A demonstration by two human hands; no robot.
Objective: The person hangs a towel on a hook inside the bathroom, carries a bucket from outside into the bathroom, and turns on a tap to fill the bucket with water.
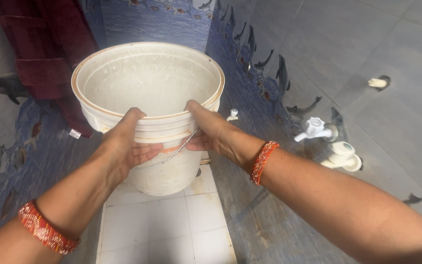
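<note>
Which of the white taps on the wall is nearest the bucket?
The small white tap just right of the bucket, beside the right hand; the larger taps sit farther right.

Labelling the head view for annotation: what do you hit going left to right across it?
Dark red cloth hanging on the wall → left hand → white plastic bucket gripped at its near rim → right hand → white plastic tap on the blue tiled wall → small white wall fitting.

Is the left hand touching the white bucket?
Touching. The head view shows the left hand gripping the bucket just under its rim, thumb pressed on top.
</note>
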